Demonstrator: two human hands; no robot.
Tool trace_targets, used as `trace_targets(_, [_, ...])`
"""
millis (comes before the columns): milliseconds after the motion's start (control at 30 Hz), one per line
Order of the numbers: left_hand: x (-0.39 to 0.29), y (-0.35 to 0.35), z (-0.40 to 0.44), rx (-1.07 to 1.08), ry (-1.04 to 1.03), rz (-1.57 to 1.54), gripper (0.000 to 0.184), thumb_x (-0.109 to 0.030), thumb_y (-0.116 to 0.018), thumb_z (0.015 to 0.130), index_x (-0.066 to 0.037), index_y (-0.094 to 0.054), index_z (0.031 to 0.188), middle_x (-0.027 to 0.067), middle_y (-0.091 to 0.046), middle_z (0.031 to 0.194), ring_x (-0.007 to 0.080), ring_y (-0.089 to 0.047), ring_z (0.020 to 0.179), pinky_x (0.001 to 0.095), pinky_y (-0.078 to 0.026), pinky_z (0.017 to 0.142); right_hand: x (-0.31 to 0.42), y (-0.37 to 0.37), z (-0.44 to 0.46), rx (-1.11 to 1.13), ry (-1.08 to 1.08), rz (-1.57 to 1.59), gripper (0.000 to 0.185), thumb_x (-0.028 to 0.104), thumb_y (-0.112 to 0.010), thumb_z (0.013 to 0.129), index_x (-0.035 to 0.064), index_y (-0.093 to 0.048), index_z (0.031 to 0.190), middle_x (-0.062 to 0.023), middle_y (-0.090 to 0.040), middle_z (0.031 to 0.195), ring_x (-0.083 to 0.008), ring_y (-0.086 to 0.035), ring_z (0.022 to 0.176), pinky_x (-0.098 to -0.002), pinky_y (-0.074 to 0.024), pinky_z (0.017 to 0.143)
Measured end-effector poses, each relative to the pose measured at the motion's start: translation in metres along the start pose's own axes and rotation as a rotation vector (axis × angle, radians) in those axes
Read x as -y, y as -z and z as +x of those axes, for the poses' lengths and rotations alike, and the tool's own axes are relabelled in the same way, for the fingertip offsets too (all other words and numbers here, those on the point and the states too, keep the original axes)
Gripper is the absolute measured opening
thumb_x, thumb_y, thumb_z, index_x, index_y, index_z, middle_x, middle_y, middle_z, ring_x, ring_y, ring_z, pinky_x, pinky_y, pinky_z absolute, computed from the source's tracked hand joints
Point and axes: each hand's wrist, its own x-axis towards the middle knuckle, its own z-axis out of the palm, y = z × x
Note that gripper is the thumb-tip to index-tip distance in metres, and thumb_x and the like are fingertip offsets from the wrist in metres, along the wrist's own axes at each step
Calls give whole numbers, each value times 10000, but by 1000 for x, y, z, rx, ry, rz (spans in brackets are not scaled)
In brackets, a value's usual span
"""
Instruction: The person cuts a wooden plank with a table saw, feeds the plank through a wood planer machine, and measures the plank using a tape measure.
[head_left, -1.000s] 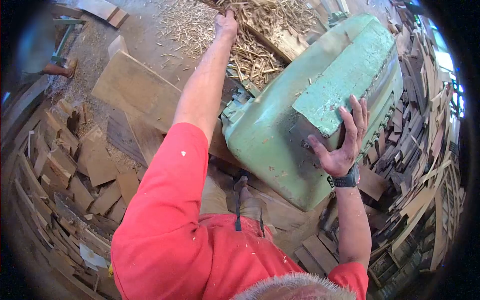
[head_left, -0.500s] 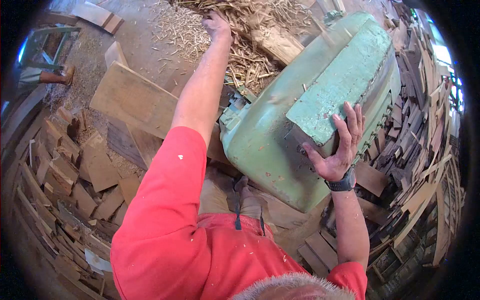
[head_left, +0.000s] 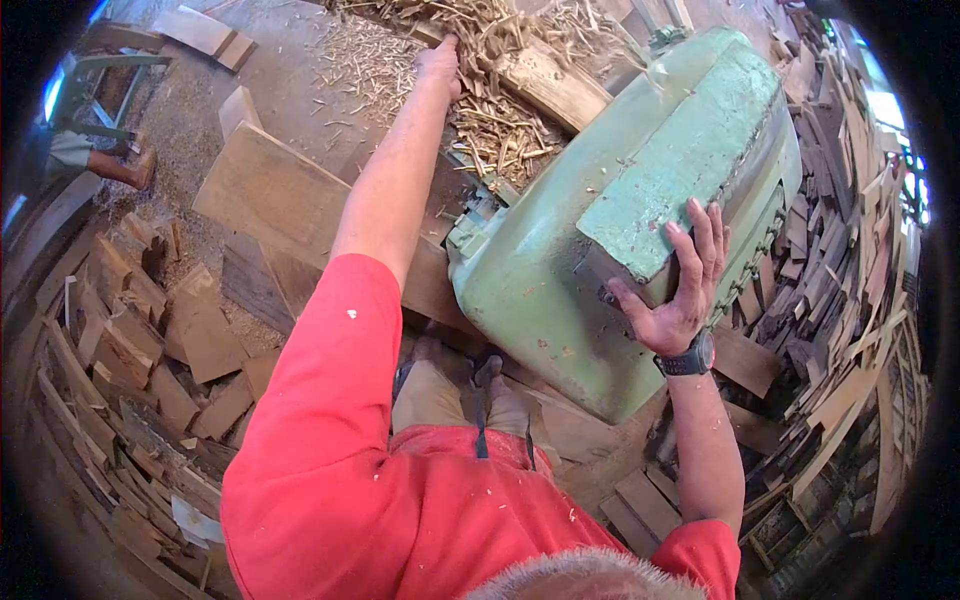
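My left hand (head_left: 439, 68) reaches out at the top, at the edge of a pile of wood shavings (head_left: 505, 140); its fingers are closed, and what they hold, if anything, is hidden. Beside it a rough wooden board (head_left: 552, 84) lies among the shavings, against the green machine (head_left: 540, 290). My right hand (head_left: 685, 285), with a dark watch on the wrist, rests with spread fingers on the near corner of the machine's raised cover (head_left: 690, 180).
A wide plank (head_left: 270, 190) lies left of the machine. Wood offcuts (head_left: 205, 325) are heaped at the left, and thin strips (head_left: 840, 260) at the right. Another person's leg and foot (head_left: 125, 168) show at the upper left, near a green frame (head_left: 125, 100).
My left hand first went up and left, then came back down a little. The board beside it has shifted among the shavings. My right hand stays on the cover, its fingers still spread.
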Motion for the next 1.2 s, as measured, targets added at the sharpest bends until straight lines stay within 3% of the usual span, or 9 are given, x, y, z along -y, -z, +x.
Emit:
trace_targets(67, [11, 11, 31, 140, -30, 146, 635, -277, -703, 867, 98, -465, 1323, 197, -657, 1136, 305, -660, 929, 488, -552, 794, 1, 1, -1, 2, -6, 3, 768, 400, -850, 678, 128, -540, 1326, -161, -461, 1485, -399, -357, 1418, -559, -229, 1177])
trace_targets(200, [-22, -3, -26, 71, -32, 25, 502, -219, -638, 890, 90, -504, 1261, 176, -670, 1033, 313, -664, 868, 517, -564, 723, 2, 0, 0, 6, -12, 13, 766, 384, -854, 670, 121, -543, 1319, -166, -462, 1482, -399, -356, 1418, -558, -223, 1178])
trace_targets(267, [-18, 6, -2, 201, 5, -112, 453, -203, -615, 909, 81, -504, 1244, 191, -652, 1089, 320, -669, 868, 537, -567, 697, 2, 0, 0, 4, -10, 12, 763, 377, -853, 670, 117, -544, 1318, -170, -462, 1481, -400, -354, 1419, -559, -224, 1177])
trace_targets(333, [-20, 9, 4, 175, 16, -134, 277, -231, -546, 959, -21, -616, 1124, 114, -706, 1028, 299, -702, 878, 549, -581, 791, 2, -1, 0, 0, -10, 14, 760, 370, -853, 671, 114, -544, 1316, -174, -463, 1479, -401, -352, 1420, -560, -224, 1177])
trace_targets(500, [-36, 16, -13, 126, -28, -151, 352, -262, -569, 961, -17, -573, 1213, 112, -683, 1116, 292, -677, 943, 513, -559, 819, 2, 0, 1, 15, -3, 13, 751, 367, -848, 679, 109, -543, 1315, -181, -463, 1478, -403, -349, 1420, -557, -230, 1175])
trace_targets(767, [-63, 21, -31, -21, -66, -150, 315, -257, -492, 995, -37, -641, 1163, 100, -693, 1170, 273, -670, 1046, 463, -518, 969, 2, 1, 0, -1, 5, 7, 753, 371, -842, 687, 118, -541, 1330, -167, -457, 1489, -394, -350, 1424, -550, -233, 1179])
trace_targets(900, [-70, 33, 1, 163, -118, -177, 353, -282, -509, 986, -46, -602, 1231, 84, -682, 1213, 265, -670, 1052, 501, -521, 956, 2, 2, 0, 4, -4, -4, 765, 371, -845, 681, 126, -540, 1339, -164, -457, 1490, -390, -353, 1424, -544, -234, 1181])
trace_targets(1067, [-87, 30, -11, 157, -101, -208, 351, -290, -500, 988, -64, -602, 1236, 67, -684, 1208, 285, -668, 1064, 509, -521, 955, -1, 1, -2, -8, -2, 14, 771, 364, -847, 674, 123, -538, 1337, -161, -461, 1487, -390, -354, 1424, -551, -229, 1180])
trace_targets(1200, [-103, 37, 28, 136, -247, -204, 356, -270, -553, 957, -62, -596, 1242, 75, -679, 1195, 265, -672, 1026, 476, -539, 904, -4, -1, -3, -22, 2, 34, 770, 363, -850, 670, 124, -537, 1332, -157, -464, 1486, -391, -354, 1423, -558, -224, 1179])
